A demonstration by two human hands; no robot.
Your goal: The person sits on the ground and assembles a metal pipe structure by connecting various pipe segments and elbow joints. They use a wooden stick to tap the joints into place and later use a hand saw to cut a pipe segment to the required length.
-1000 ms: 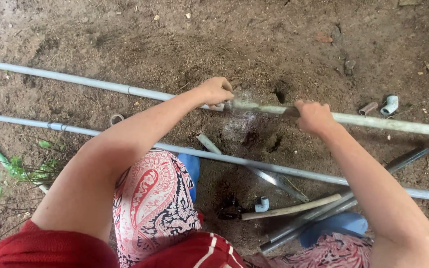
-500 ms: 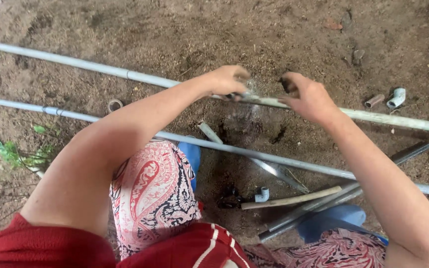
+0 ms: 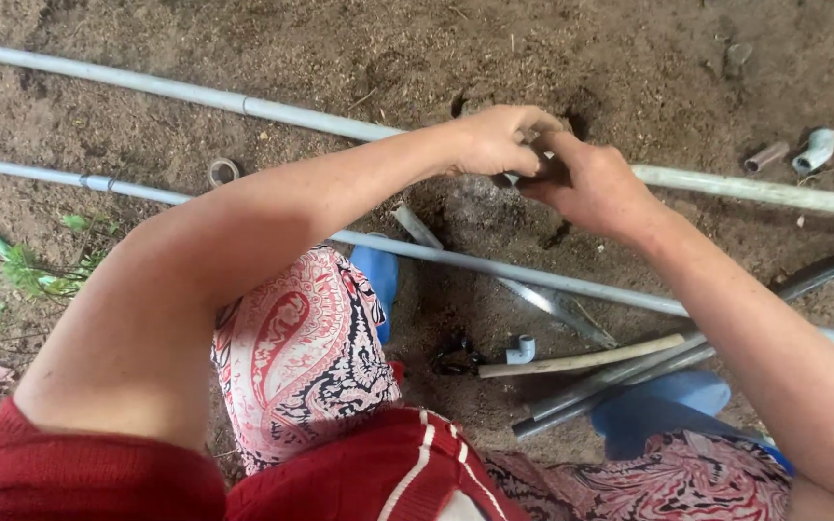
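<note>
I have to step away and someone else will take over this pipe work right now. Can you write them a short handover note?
Left hand: grip closed on the long grey plastic pipe at its joint over a small hollow in the soil.
Right hand: closed on the same joint, touching the left hand.
Nearby: second grey pipe in front, small grey elbow fitting, another elbow fitting at far right.
Done: both hands are on the joint.
Left: whether it is sealed is hidden by the hands.

packages: none | labels: none | signs: none | screens: none
</note>
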